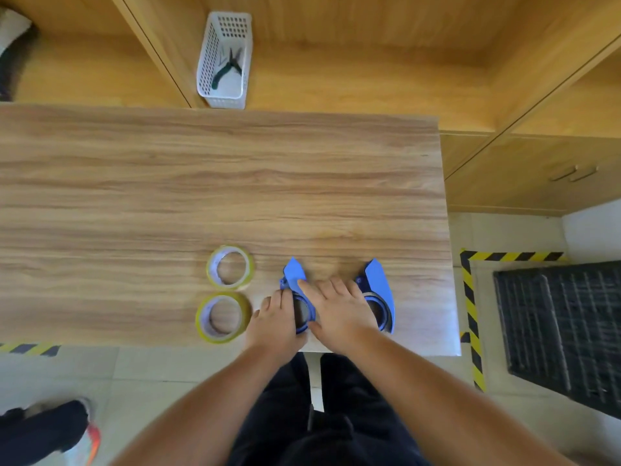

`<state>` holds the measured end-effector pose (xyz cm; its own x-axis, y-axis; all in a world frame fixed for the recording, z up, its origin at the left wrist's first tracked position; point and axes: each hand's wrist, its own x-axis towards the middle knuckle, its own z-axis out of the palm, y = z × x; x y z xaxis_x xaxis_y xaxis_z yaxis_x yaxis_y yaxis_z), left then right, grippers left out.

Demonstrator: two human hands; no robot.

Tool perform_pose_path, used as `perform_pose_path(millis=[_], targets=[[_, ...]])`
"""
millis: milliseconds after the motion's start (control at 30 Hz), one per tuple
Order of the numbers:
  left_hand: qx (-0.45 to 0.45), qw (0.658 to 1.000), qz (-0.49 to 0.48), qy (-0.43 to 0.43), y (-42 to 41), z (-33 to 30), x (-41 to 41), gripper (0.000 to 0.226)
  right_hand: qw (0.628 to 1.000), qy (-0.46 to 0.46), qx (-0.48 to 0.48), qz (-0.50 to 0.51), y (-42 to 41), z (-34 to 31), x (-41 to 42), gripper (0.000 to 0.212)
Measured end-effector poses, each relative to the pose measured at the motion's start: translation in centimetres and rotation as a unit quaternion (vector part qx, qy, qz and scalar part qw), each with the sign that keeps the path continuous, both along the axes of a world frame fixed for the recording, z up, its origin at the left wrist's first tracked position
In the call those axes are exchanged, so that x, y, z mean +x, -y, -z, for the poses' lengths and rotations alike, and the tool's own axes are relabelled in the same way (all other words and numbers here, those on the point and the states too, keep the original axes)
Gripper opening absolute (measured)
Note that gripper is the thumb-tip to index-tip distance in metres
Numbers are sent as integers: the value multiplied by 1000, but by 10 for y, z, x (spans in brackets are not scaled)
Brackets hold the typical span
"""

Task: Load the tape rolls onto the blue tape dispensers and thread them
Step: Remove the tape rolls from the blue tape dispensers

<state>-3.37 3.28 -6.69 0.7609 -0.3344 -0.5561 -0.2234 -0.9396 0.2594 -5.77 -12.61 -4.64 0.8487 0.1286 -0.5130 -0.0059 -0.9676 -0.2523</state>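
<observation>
From the head camera, two blue tape dispensers lie on the wooden table close to its near edge. The left hand and right hand both rest on the left dispenser, fingers curled around its round hub; whether either hand grips it firmly cannot be told. The right dispenser lies just right of the hands. Left of the held dispenser lie two yellow tape rolls, the far roll and near roll, flat. Beyond the table's far edge stands a white basket holding pliers.
</observation>
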Motion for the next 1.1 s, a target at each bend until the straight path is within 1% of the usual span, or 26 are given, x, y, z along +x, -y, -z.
perform_pose_path(millis=[167, 233, 333, 433, 633, 833, 967, 1100], targets=[[1, 1000, 9, -11, -2, 0, 6, 73, 1000, -2, -2, -16, -5, -1, 6, 76], [1, 1000, 22, -12, -5, 1, 9, 76, 1000, -5, -2, -19, -5, -1, 9, 76], [4, 998, 67, -6, -13, 2, 14, 84, 1000, -5, -13, -28, -1, -2, 10, 77], [4, 995, 99, -4, -24, 2, 19, 87, 999, -4, -27, -36, 3, -2, 11, 78], [-12, 994, 105, -17, -27, -4, 20, 89, 998, -12, -43, -39, 2, -3, 10, 78], [-14, 993, 120, 3, -26, -16, 18, 92, 997, -6, -52, -49, 1, -4, 10, 78], [-28, 994, 110, 6, -29, -33, 19, 91, 997, -5, -62, -41, -1, 0, 9, 85], [-45, 994, 99, 24, -33, -52, 36, 86, 999, 20, -39, -14, 1, 0, 5, 78]])
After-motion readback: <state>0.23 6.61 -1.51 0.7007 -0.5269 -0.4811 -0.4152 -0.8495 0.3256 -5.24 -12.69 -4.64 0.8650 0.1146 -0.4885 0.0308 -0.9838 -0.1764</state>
